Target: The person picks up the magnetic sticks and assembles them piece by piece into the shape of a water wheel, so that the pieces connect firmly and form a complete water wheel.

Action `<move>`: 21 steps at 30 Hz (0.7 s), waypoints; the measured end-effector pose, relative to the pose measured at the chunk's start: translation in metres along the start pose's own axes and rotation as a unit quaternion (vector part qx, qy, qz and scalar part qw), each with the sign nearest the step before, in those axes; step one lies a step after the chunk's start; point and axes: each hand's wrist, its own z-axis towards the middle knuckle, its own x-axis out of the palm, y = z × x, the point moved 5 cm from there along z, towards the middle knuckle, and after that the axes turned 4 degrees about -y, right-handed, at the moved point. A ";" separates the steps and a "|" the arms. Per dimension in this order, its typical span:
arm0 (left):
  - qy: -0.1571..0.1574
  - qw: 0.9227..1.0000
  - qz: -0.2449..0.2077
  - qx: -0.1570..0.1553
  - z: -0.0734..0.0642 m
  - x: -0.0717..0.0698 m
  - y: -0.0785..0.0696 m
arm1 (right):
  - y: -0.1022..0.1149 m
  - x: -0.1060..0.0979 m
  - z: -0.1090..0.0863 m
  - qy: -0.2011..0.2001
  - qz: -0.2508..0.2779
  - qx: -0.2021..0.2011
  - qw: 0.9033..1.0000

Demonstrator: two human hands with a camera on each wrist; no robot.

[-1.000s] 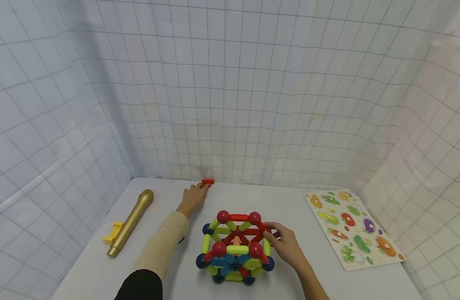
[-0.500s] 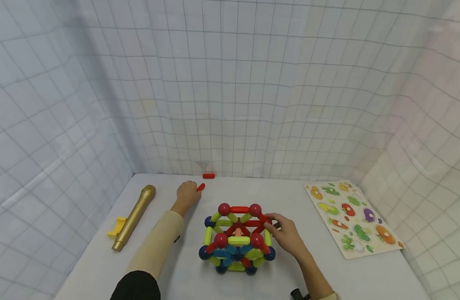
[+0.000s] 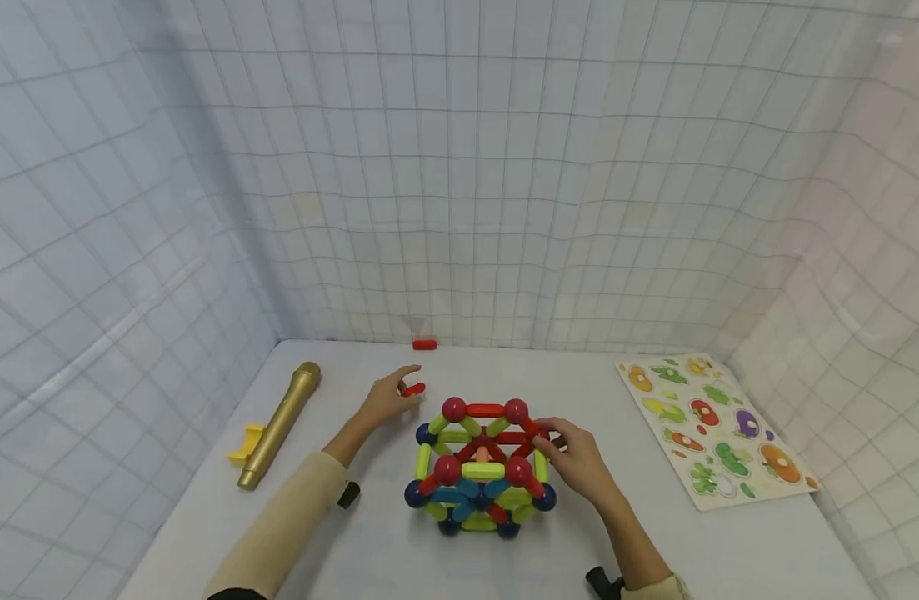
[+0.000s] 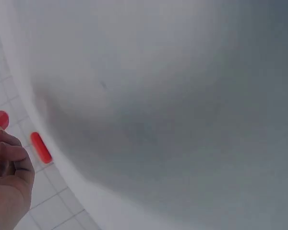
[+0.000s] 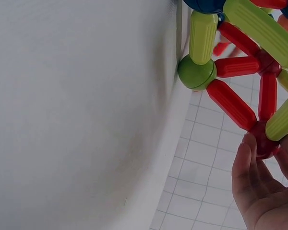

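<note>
My left hand (image 3: 387, 398) pinches a short red magnetic stick (image 3: 415, 389) above the table, left of and behind the ball-and-stick structure. In the left wrist view, the stick's end juts past the fingertips (image 4: 1, 135). A second red stick (image 3: 425, 344) lies at the table's back edge. The magnetic structure (image 3: 480, 471) has red, blue and green balls joined by lime, red and blue sticks, and stands on the table. My right hand (image 3: 579, 458) holds a dark red ball (image 5: 265, 143) at its upper right corner, fingers and thumb on either side.
A gold microphone (image 3: 281, 425) lies on the left, against a small yellow piece (image 3: 247, 444). On the right is a flat puzzle board (image 3: 717, 433) with vegetable pictures. Grid-patterned white cloth (image 3: 459, 208) encloses the table (image 3: 579, 375) at the back and sides.
My left hand has drawn one red stick away from the back edge, toward the structure. The other red stick stays behind. My right hand keeps its hold on the structure.
</note>
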 end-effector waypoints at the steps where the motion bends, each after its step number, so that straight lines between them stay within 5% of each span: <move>1: 0.008 0.999 -0.036 -0.011 -0.007 -0.003 -0.003 | 0.000 0.001 0.001 0.003 -0.001 0.000 1.000; 4: 0.039 0.984 -0.165 -0.049 -0.030 -0.014 -0.019 | -0.001 0.002 0.001 0.008 0.000 0.001 1.000; 7: 0.060 0.951 -0.291 -0.083 -0.054 -0.030 -0.042 | -0.001 0.002 0.000 0.007 0.000 0.001 1.000; 9: 0.064 0.932 -0.344 -0.090 -0.068 -0.038 -0.057 | -0.001 0.002 0.000 0.007 0.001 0.001 1.000; 11: 0.071 0.922 -0.371 -0.088 -0.081 -0.044 -0.072 | 0.000 0.001 0.000 0.006 0.001 -0.001 1.000; 14: 0.088 0.926 -0.359 -0.075 -0.097 -0.045 -0.090 | 0.000 0.000 0.000 0.002 -0.001 -0.004 1.000; 21: 0.097 0.958 -0.268 -0.042 -0.108 -0.037 -0.112 | 0.000 0.000 0.001 0.000 -0.004 0.002 1.000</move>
